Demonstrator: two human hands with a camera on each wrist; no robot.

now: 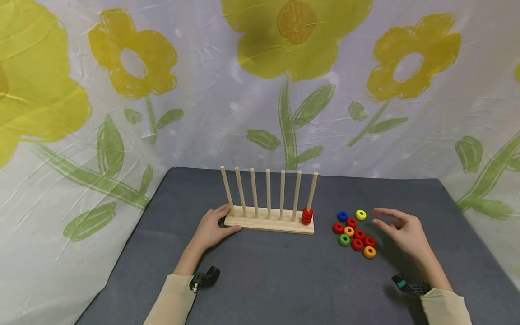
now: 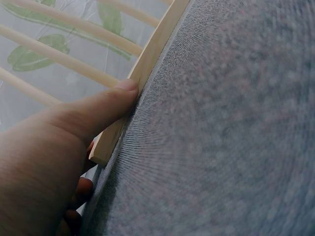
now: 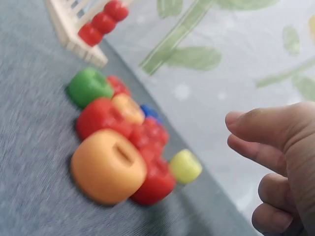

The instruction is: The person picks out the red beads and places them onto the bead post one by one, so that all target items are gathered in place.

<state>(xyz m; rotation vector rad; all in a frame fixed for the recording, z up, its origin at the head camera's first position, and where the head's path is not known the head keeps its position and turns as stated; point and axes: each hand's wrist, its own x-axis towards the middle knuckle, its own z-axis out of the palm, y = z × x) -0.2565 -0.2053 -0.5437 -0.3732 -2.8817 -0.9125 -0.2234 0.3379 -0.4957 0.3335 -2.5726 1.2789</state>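
Observation:
A wooden peg rack [image 1: 256, 221] with several upright dowels stands on the table. Three red beads [image 1: 307, 216] are stacked on its rightmost dowel. My left hand [image 1: 212, 229] grips the left end of the base, thumb along the front edge [image 2: 129, 84] and fingers behind. Right of the rack lies a loose group of beads: several red ones [image 1: 357, 244], two orange [image 1: 369, 252], one green [image 1: 344, 239], one blue [image 1: 343, 216] and one yellow [image 1: 360, 215]. Just right of the yellow bead my right hand [image 1: 406, 232] hovers, thumb and index finger apart with nothing between them.
Dark grey cloth [image 1: 276, 280] covers the table. Behind and at the sides hangs a pale curtain [image 1: 203, 113] printed with yellow flowers. A dark strap device sits on each wrist, below pale sleeves [image 1: 447, 307].

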